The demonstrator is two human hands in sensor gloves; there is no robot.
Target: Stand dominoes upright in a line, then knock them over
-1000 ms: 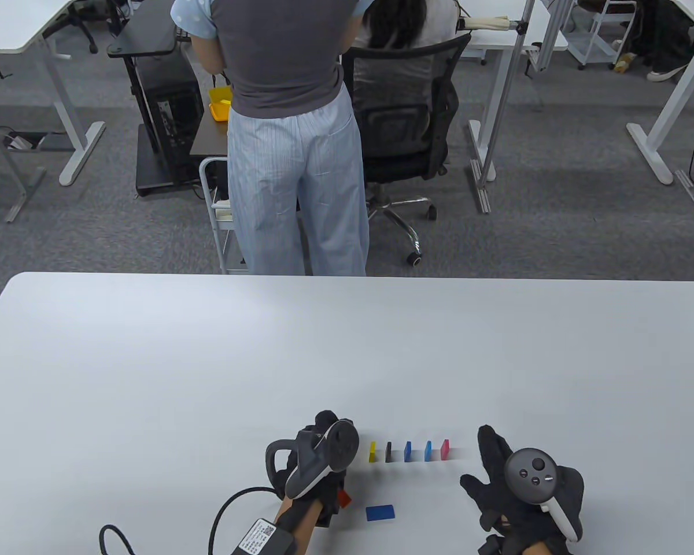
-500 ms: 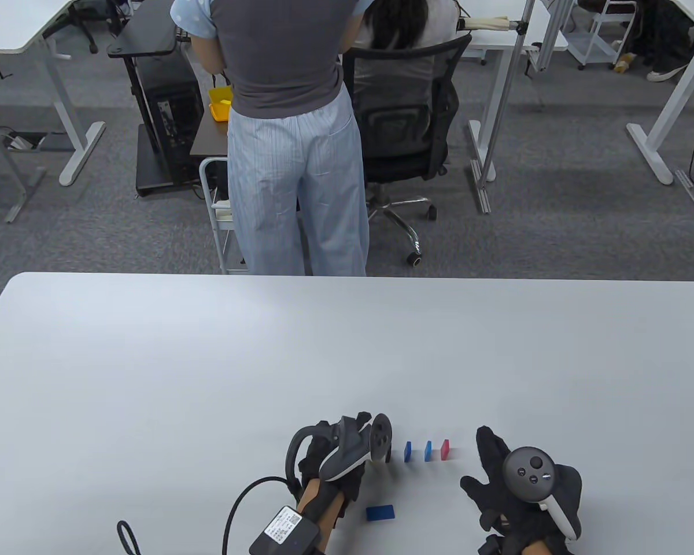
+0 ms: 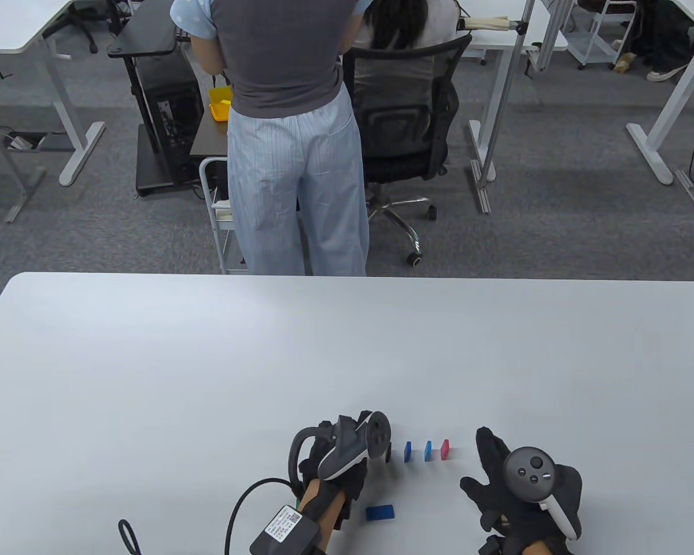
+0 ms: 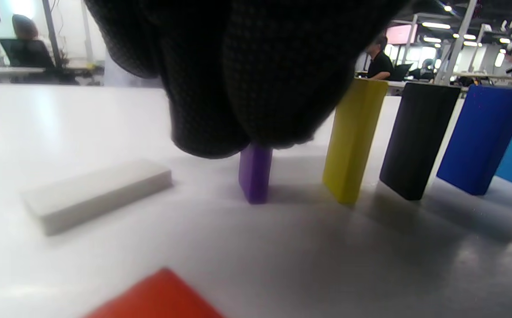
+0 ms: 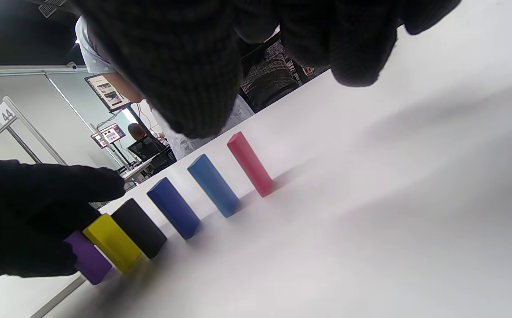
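Observation:
A line of upright dominoes runs across the near table: pink point(image 3: 445, 449), light blue point(image 3: 428, 451), dark blue point(image 3: 408, 451), then black point(image 5: 139, 227) and yellow point(image 5: 111, 242). My left hand point(image 3: 347, 459) is at the line's left end and hides the yellow one in the table view. Its fingertips point(image 4: 238, 132) pinch the top of a purple domino point(image 4: 255, 176), which stands on the table just left of the yellow one point(image 4: 353, 141). My right hand point(image 3: 515, 491) lies open on the table right of the pink domino, holding nothing.
A blue domino point(image 3: 380, 512) lies flat in front of the line. A white domino point(image 4: 97, 194) and a red one point(image 4: 159, 300) lie flat near my left hand. A person point(image 3: 295, 144) stands past the table's far edge point(image 3: 358, 276).
My left hand has moved right and forward to the line's left end and now covers the yellow domino in the table view. The right hand has stayed put.

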